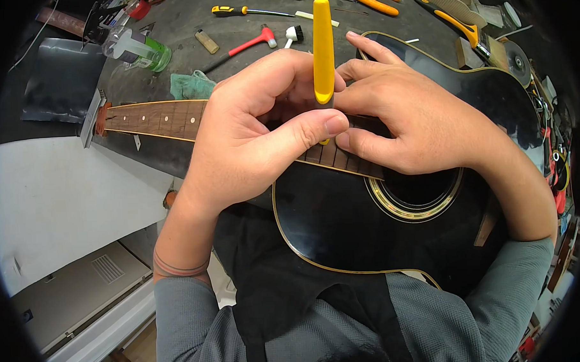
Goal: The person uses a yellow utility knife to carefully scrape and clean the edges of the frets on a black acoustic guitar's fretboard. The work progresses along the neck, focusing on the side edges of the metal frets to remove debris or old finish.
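Two hands (250, 134) (422, 116) — yellow tool (323, 52) between, guitar (329, 211) beneath

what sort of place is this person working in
Most likely a workshop, perhaps one for guitar repair: a black acoustic guitar lies before the person, and a red-handled hammer and a yellow-and-black screwdriver lie on the dark worktop beyond it.

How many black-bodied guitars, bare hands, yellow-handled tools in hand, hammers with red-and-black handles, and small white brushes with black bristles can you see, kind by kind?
Glossy black-bodied guitar: 1
Bare hands, left hand and right hand: 2
Yellow-handled tool in hand: 1
Hammer with red-and-black handle: 1
Small white brush with black bristles: 1
Total: 6
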`<state>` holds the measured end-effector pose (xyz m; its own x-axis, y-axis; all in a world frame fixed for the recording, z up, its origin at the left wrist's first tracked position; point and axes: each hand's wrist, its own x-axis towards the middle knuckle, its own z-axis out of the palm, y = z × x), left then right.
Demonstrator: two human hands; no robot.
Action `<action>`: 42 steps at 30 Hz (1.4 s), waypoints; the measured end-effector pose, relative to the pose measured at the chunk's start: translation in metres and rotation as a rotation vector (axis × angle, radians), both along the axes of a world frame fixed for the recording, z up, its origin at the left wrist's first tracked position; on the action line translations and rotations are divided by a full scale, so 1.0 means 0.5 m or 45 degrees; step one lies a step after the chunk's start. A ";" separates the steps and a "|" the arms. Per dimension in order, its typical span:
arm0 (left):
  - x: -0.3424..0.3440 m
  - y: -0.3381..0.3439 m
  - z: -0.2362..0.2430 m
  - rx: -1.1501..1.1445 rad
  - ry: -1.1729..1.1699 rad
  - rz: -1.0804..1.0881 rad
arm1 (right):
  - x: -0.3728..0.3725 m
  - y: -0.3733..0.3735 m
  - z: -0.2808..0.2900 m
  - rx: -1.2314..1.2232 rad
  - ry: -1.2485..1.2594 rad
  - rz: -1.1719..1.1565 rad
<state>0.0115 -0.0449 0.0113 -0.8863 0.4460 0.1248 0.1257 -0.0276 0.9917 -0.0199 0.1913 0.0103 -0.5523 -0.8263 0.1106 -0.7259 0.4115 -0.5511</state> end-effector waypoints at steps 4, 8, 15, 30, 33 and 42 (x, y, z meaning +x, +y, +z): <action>-0.002 -0.006 -0.003 -0.088 0.073 -0.003 | 0.000 0.001 -0.001 -0.011 0.010 -0.004; -0.002 -0.004 -0.002 -0.071 0.064 -0.006 | 0.001 0.002 -0.006 -0.038 0.018 -0.002; -0.002 -0.004 -0.011 -0.123 0.130 0.003 | -0.004 0.003 -0.001 -0.077 -0.114 -0.052; -0.016 0.005 -0.018 -0.151 0.188 0.027 | -0.044 0.004 -0.020 -0.824 -0.118 0.038; -0.020 0.014 -0.005 -0.099 0.051 0.079 | -0.032 -0.007 -0.003 -0.898 -0.319 -0.091; -0.019 0.012 -0.009 -0.124 -0.005 0.013 | -0.018 -0.012 0.008 -0.917 -0.677 -0.265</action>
